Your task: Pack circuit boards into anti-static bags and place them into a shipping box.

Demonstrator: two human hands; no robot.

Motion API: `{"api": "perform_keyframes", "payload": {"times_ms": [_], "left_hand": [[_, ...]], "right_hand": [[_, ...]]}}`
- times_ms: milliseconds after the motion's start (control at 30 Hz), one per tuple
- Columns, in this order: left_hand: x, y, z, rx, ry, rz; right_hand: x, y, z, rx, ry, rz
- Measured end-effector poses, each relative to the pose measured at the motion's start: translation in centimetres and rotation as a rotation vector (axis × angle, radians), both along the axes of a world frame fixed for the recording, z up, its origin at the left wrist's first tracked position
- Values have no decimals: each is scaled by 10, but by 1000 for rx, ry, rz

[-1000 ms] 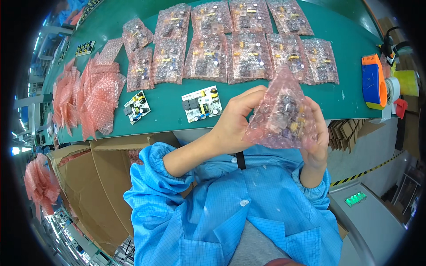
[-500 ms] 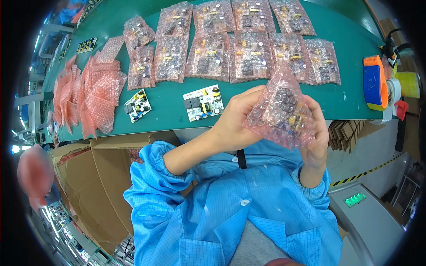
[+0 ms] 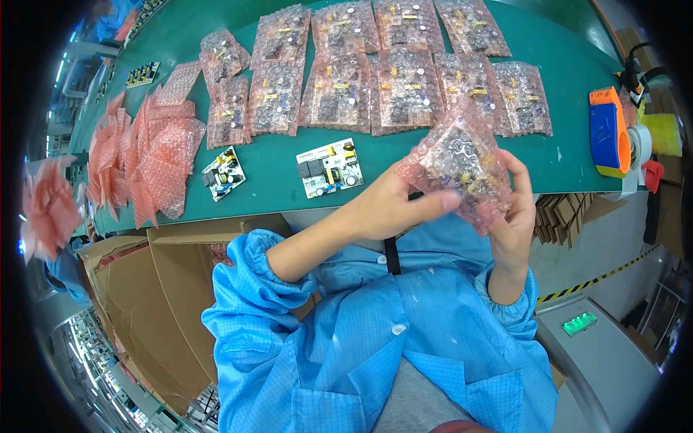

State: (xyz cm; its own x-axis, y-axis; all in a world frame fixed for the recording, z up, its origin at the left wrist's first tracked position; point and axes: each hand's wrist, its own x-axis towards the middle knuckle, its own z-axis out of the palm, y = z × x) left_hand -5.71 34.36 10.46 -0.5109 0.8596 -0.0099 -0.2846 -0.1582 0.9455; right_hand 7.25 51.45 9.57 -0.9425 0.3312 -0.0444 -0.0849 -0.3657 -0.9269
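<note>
Between my hands, above the table's near edge, is a circuit board in a pink bubble-wrap bag (image 3: 465, 162), tilted with one corner up. My left hand (image 3: 404, 198) grips its left side, the thumb lying across the front. On the lower right side, my right hand (image 3: 512, 209) holds the bag with its fingers curled around the edge. A bare white circuit board (image 3: 330, 169) with black and yellow parts lies left of my hands, and a smaller bare board (image 3: 224, 174) sits farther left. Behind my hands, several bagged boards (image 3: 409, 90) lie in two rows.
Flat pink bubble-wrap bags (image 3: 170, 151) are piled on the green table (image 3: 274, 169) at left. An orange and blue tape dispenser (image 3: 610, 133) stands at the right edge. Below the table are an open cardboard box (image 3: 144, 310) and folded cardboard pieces (image 3: 567, 216).
The bagged board has turned and tipped between my hands. My left thumb has come onto its front. At far left, a blurred pink bundle has shifted upward.
</note>
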Motion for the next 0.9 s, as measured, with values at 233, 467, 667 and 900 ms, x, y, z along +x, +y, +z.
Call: {"api": "perform_keyframes", "payload": {"times_ms": [233,467,667,900], "left_hand": [[11,10,-3,1,-139,23],[10,9,3,-11,-183,-144],[19,8,-11,-220,178,-53],[17,7,10,-324,352,-201]], "right_hand": [[-5,-13,9,62,20,-38],[-4,-11,0,41,36,-77],[-7,-16,1,24,82,-94],[-12,-23,3,4,77,-109]]}}
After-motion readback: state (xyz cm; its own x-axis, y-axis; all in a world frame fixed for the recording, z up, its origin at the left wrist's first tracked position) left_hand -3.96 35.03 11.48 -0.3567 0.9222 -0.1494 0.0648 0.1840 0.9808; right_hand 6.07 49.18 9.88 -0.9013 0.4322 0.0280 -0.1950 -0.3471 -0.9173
